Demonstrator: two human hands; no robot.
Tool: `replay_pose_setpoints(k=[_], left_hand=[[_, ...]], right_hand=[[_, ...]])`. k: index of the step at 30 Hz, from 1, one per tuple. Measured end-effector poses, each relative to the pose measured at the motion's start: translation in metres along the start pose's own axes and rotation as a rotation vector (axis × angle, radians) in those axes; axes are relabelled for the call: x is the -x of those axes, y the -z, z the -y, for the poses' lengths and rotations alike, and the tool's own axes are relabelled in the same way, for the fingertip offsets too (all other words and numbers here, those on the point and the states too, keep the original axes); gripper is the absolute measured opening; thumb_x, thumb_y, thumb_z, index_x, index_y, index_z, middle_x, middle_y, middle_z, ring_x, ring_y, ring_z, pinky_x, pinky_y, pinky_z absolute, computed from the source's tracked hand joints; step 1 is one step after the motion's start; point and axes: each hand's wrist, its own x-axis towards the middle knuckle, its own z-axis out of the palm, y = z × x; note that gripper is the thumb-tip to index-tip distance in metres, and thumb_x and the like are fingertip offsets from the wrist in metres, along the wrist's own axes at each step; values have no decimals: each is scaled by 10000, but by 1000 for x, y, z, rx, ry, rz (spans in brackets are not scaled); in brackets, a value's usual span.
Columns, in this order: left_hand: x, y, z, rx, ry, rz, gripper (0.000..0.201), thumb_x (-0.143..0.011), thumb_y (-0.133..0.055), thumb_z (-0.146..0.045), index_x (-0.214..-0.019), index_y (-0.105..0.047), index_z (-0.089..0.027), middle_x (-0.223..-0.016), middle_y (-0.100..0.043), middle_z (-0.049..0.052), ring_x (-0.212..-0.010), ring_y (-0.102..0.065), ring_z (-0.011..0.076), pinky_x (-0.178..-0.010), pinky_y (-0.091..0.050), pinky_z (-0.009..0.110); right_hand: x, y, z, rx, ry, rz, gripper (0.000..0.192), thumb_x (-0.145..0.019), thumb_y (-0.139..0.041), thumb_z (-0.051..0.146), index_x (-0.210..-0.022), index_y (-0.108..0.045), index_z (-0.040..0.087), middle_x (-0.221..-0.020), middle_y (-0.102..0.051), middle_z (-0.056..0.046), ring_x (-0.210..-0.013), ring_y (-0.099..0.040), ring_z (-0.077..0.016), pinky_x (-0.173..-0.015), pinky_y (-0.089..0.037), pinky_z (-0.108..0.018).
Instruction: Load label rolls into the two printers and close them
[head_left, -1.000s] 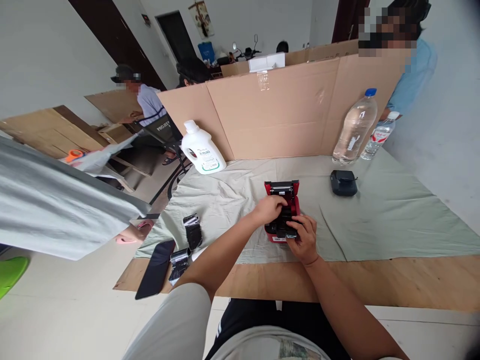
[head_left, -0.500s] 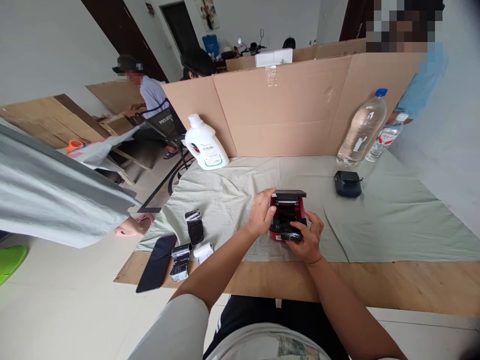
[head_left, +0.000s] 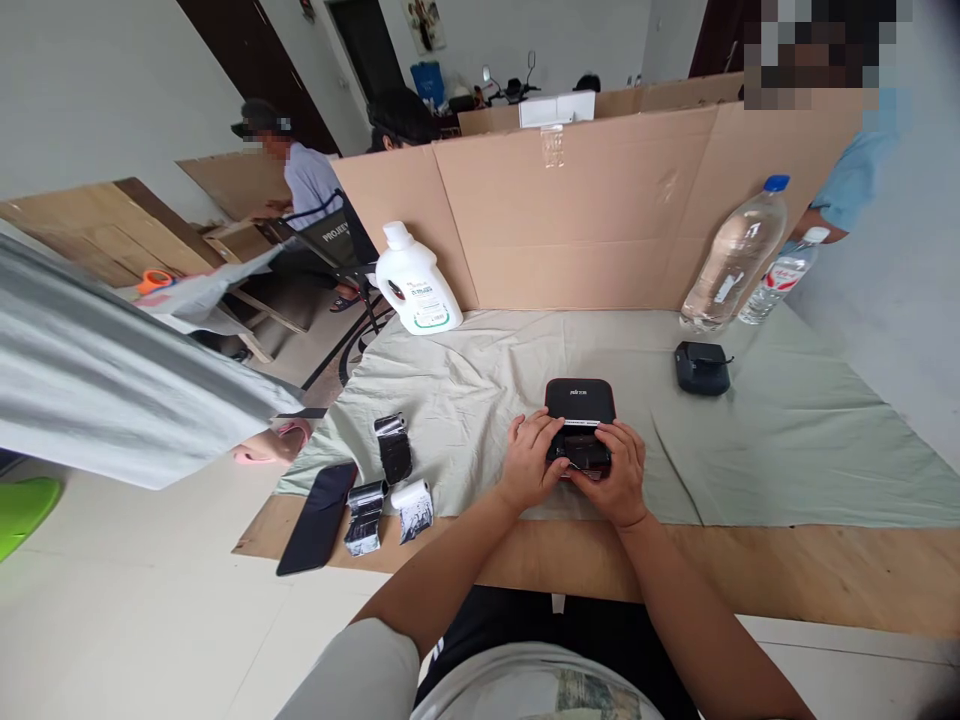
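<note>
A small black-and-red printer (head_left: pixel 580 398) lies on the cloth in front of me, its lid down, with a white strip along the lid's front edge. My left hand (head_left: pixel 531 462) is closed around its left side, fingertips on the lid edge. From the other side my right hand (head_left: pixel 619 467) grips it the same way, thumb at the near front. Between the hands a shiny black piece (head_left: pixel 585 452), perhaps dark paper, shows at the printer's front. To the left lie paper rolls: one black (head_left: pixel 394 450), another black and white (head_left: pixel 365 518), and a white one (head_left: pixel 412 508).
A dark phone (head_left: pixel 316 520) rests by the left table edge. At the back stand a white detergent jug (head_left: pixel 418 285), a large water bottle (head_left: pixel 735 260) and a smaller one (head_left: pixel 780 280) before a cardboard screen (head_left: pixel 577 220). A black box-like device (head_left: pixel 702 368) sits at right. Other people are beyond.
The printer's lid, upright before, is now down. My left hand has moved from the lid's side to the printer's front left, and my right hand has shifted onto its right edge.
</note>
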Motion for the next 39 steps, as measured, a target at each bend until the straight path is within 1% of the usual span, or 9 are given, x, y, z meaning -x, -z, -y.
replay_pose_setpoints(k=[9,15,18,21,24,26,30,34,39], left_hand=[[2,-6,-5,-54,40,-38,672,-931,-228,-606,-1354,-440,-129,-1247,-593,173,-1286,-453,291,-1104,-127,500],[8,-7,-4,25,71,-8,600,-955,-252,-542,-1374,-409,-143,-1314,-548,179,-1342,-397,291,-1101,-185,523],[13,-8,-1,154,154,-19,637,-941,-335,-544,-1437,-322,-145,-1450,-407,198,-1399,-311,296,-1117,-213,528],[16,-12,0,405,315,2,791,-888,-456,-585,-1502,-190,-164,-1557,-221,186,-1443,-214,312,-1146,-220,523],[14,-16,1,774,427,89,872,-877,-509,-564,-1530,-54,-207,-1559,-254,145,-1421,-287,291,-1144,-285,486],[10,-15,6,931,482,103,856,-894,-509,-523,-1532,-21,-226,-1550,-290,122,-1402,-333,269,-1138,-316,461],[-11,-5,38,934,553,8,816,-899,-528,-455,-1532,-63,-231,-1555,-289,95,-1413,-314,252,-1148,-306,449],[-47,11,103,924,583,-137,824,-863,-566,-431,-1523,-118,-229,-1550,-304,74,-1416,-307,247,-1160,-282,441],[-83,37,185,957,636,-250,811,-781,-643,-397,-1476,-274,-204,-1451,-457,86,-1349,-409,279,-1136,-306,467]], right_hand=[[-2,5,-3,137,-60,72,646,-677,-692,628,-1124,-538,188,-1038,-656,-107,-1019,-608,-284,-940,-396,-443],[2,6,-2,49,-79,87,636,-721,-705,553,-1208,-496,202,-1076,-643,-100,-1128,-557,-291,-980,-413,-476],[7,9,3,20,-163,117,698,-726,-715,510,-1291,-437,208,-1262,-560,-137,-1227,-486,-306,-1012,-402,-521],[11,12,10,-9,-410,162,867,-690,-712,552,-1386,-349,184,-1371,-471,-172,-1250,-463,-331,-997,-413,-538],[11,10,16,-116,-607,251,911,-679,-703,547,-1421,-319,181,-1274,-565,-137,-1129,-569,-304,-899,-495,-459],[4,3,17,-161,-629,275,875,-669,-713,518,-1398,-359,189,-1219,-605,-123,-1068,-607,-299,-843,-520,-437],[-28,-37,8,-255,-510,290,791,-661,-725,423,-1347,-409,184,-1181,-622,-138,-1047,-611,-311,-847,-511,-477],[-75,-109,-5,-358,-456,314,764,-647,-731,346,-1323,-415,184,-1167,-632,-130,-1025,-620,-275,-862,-511,-444],[-121,-198,-5,-669,-556,454,680,-606,-753,272,-1222,-469,222,-1079,-669,-57,-955,-638,-241,-867,-512,-447]])
